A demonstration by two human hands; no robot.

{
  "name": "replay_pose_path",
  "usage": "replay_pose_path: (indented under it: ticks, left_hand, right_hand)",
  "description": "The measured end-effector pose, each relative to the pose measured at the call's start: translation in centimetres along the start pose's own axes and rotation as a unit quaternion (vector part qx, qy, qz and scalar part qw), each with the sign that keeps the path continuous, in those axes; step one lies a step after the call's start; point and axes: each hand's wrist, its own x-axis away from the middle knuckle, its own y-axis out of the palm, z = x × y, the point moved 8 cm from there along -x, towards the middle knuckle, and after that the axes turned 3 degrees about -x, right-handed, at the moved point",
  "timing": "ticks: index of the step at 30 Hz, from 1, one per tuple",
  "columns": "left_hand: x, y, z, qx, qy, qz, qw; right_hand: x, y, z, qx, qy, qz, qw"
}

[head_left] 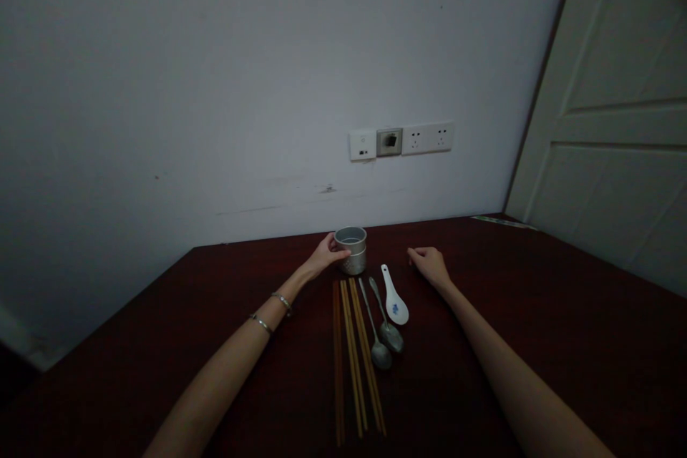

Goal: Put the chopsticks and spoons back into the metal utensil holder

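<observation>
My left hand (326, 255) wraps round the side of a small metal cup (352, 249) that stands upright on the dark red table (537, 315). My right hand (428, 262) rests on the table to the right of the cup, fingers loosely curled, holding nothing. Between my arms lie several wooden chopsticks (354, 354), two metal spoons (382, 329) and a white ceramic spoon (395, 297) with a blue mark, all pointing toward the cup.
A pale wall stands right behind the table, with a row of sockets and a switch (400, 140). A white door (617, 114) is at the right. Two bangles (271, 311) circle my left wrist.
</observation>
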Motion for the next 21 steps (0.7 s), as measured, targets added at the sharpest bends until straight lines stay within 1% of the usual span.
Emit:
replay_pose_path:
  ticks: [7, 14, 21]
  left_hand:
    - [0.08, -0.07, -0.13, 0.004, -0.008, -0.005, 1.000]
    - [0.34, -0.04, 0.06, 0.010, -0.007, -0.012, 1.000]
    - [0.65, -0.11, 0.65, 0.017, -0.013, -0.029, 0.999]
  right_hand:
    - [-0.15, 0.07, 0.10, -0.004, -0.014, 0.005, 1.000]
    - [-0.16, 0.12, 0.11, -0.005, -0.008, -0.001, 1.000]
    - [-0.17, 0.08, 0.20, -0.009, -0.008, -0.003, 1.000]
